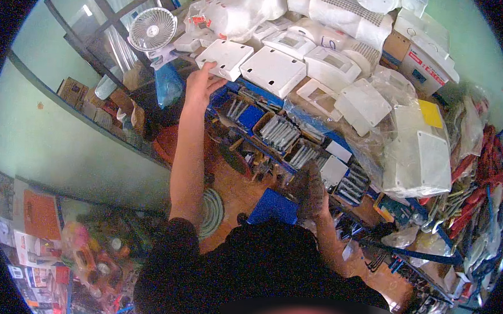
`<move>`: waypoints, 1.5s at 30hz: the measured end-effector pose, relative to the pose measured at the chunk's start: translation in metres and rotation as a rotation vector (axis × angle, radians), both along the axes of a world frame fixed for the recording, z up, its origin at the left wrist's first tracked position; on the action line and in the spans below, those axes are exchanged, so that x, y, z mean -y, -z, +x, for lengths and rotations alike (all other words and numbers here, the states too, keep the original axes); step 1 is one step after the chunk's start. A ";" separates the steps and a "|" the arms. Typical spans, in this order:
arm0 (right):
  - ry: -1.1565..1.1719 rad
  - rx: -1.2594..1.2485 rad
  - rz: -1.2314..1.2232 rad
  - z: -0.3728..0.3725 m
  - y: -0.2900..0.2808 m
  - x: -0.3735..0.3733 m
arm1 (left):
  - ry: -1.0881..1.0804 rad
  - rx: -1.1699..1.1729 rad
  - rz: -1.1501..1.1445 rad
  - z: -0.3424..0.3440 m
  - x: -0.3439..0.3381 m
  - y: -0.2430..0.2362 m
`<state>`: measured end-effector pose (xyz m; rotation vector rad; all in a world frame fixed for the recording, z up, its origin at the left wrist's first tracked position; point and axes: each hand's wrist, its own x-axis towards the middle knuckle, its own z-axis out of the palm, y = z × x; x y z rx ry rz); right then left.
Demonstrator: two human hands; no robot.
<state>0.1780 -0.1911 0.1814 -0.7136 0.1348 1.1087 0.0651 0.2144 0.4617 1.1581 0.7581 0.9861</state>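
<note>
My left hand [198, 89] reaches out to a white plastic box [225, 59] on the upper shelf. Its fingers are apart, touching the near left corner of that box. Beside it lies a second white plastic box [273, 70] with dark corner slots. Lower down, my right hand [311, 188] looks dark and blurred, so its fingers cannot be made out. Close by are a white rectangular plate [334, 171] and bins of metal rods [304, 154]. A blue flat-sided object [273, 207] lies just left of my right hand.
White covers [333, 64] and plastic-wrapped goods [233, 11] crowd the shelf. A small white fan [153, 29] stands at far left, above a blue bag [168, 84]. A coiled hose [211, 212] lies on the floor. Red-handled tools [472, 185] hang at right.
</note>
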 end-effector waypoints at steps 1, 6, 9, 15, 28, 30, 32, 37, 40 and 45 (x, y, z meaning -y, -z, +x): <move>0.002 0.002 -0.001 0.009 0.013 0.005 | 0.002 0.002 -0.001 0.000 -0.001 -0.001; -0.097 0.077 0.190 0.012 0.010 -0.005 | 0.122 0.091 -0.039 -0.008 -0.013 0.010; -0.233 0.462 -0.032 0.020 0.026 -0.021 | 0.145 0.127 -0.042 -0.004 -0.016 0.013; -0.276 0.335 0.129 -0.002 -0.039 -0.033 | 0.160 0.191 -0.074 -0.019 -0.017 0.020; -0.217 0.212 0.135 -0.001 0.003 -0.033 | 0.185 0.268 0.004 -0.034 -0.006 0.024; -0.246 0.550 0.062 -0.004 -0.005 -0.034 | 0.177 0.272 -0.006 -0.043 -0.007 0.029; -0.217 0.253 0.200 -0.003 -0.005 -0.036 | 0.187 0.281 -0.016 -0.044 -0.001 0.030; -0.265 0.293 0.276 -0.010 -0.078 -0.029 | 0.297 0.264 -0.014 -0.065 0.067 0.046; -0.352 0.815 0.215 -0.014 -0.115 -0.047 | 0.396 0.144 -0.101 -0.072 0.123 0.066; -0.046 0.997 0.435 -0.015 -0.155 -0.091 | 0.563 0.126 -0.396 -0.067 0.201 0.080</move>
